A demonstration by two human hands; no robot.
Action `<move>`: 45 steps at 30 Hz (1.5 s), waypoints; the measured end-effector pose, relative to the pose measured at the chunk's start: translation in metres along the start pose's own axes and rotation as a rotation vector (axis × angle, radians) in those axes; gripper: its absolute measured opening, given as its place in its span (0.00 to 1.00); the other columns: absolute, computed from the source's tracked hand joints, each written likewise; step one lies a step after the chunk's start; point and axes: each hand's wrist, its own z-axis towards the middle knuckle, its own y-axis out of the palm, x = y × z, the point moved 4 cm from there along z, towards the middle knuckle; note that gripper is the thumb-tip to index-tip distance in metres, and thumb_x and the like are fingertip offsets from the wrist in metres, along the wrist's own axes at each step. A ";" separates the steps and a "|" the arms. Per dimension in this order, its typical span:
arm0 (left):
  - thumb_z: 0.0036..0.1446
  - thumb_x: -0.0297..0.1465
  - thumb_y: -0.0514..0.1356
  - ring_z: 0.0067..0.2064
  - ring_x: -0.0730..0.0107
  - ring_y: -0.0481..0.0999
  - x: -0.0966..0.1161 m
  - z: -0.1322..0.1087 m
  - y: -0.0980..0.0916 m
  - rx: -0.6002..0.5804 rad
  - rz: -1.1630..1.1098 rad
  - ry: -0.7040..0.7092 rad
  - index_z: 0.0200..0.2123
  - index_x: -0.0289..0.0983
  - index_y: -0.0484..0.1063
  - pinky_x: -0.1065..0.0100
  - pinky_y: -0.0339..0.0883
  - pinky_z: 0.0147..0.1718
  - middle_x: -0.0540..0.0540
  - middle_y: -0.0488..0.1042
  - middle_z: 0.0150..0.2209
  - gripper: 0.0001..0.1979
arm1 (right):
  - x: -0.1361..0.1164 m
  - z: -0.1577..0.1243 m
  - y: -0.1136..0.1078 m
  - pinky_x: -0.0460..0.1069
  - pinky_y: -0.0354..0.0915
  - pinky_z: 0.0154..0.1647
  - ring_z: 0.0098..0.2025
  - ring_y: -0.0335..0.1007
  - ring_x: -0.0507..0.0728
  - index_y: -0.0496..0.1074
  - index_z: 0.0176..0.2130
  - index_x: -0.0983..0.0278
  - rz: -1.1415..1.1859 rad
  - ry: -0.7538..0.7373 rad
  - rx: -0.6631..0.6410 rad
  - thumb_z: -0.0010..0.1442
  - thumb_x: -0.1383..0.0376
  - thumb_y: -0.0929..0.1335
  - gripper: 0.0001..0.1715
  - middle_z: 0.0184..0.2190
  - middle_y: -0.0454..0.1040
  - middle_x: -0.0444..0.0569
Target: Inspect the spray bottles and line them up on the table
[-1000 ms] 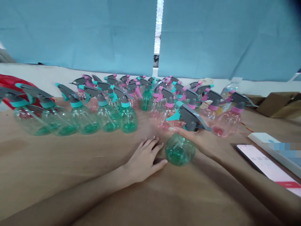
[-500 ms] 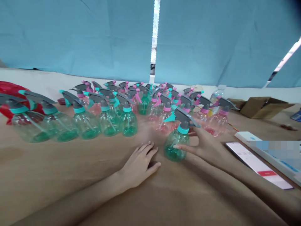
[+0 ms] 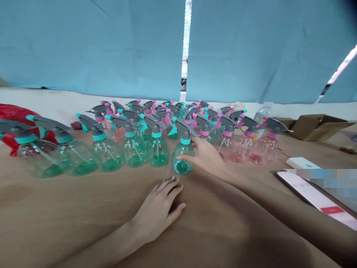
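My right hand point(image 3: 208, 156) grips a clear green spray bottle point(image 3: 182, 158) by its body, thumb in front and fingers behind. The bottle stands upright, with a turquoise collar and a grey trigger head whose turquoise nozzle points left. It is at the right end of a front row of green spray bottles; the nearest neighbour is another green spray bottle point(image 3: 158, 150) just to its left. My left hand point(image 3: 160, 204) lies flat on the brown tabletop point(image 3: 92, 219), palm down and fingers stretched out, nearer to me than the held bottle. Nothing is in it.
Pink spray bottles point(image 3: 263, 149) stand to the right, with several more pink and green ones crowded behind. A red plastic bag point(image 3: 22, 111) is at far left. On the right are a phone point(image 3: 312, 195), a white strip-shaped object point(image 3: 302, 163) and an open cardboard box point(image 3: 315, 128).
My right hand has carried the green spray bottle left and away from me, up to the end of the green row. My left hand stays flat on the table; the view has shifted slightly.
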 end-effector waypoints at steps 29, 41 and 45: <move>0.64 0.40 0.51 0.60 0.57 0.60 -0.004 0.002 0.003 -0.028 0.039 -0.023 0.58 0.37 0.61 0.53 0.56 0.56 0.43 0.63 0.59 0.22 | 0.032 -0.015 -0.040 0.54 0.65 0.35 0.35 0.74 0.59 0.70 0.40 0.60 -0.148 0.082 0.210 0.57 0.55 0.66 0.14 0.40 0.77 0.45; 0.65 0.40 0.51 0.59 0.57 0.61 -0.003 0.002 0.002 -0.019 0.037 -0.040 0.56 0.38 0.62 0.54 0.56 0.56 0.43 0.64 0.58 0.21 | 0.065 0.004 -0.027 0.58 0.64 0.43 0.50 0.68 0.70 0.58 0.57 0.72 0.030 0.257 0.120 0.49 0.41 0.65 0.49 0.50 0.71 0.64; 0.64 0.41 0.51 0.59 0.57 0.61 -0.004 0.001 0.001 -0.018 0.030 -0.045 0.56 0.38 0.62 0.54 0.56 0.56 0.43 0.64 0.58 0.21 | 0.067 0.017 -0.018 0.57 0.64 0.41 0.48 0.69 0.70 0.57 0.58 0.74 0.023 0.276 0.070 0.48 0.39 0.65 0.53 0.47 0.73 0.65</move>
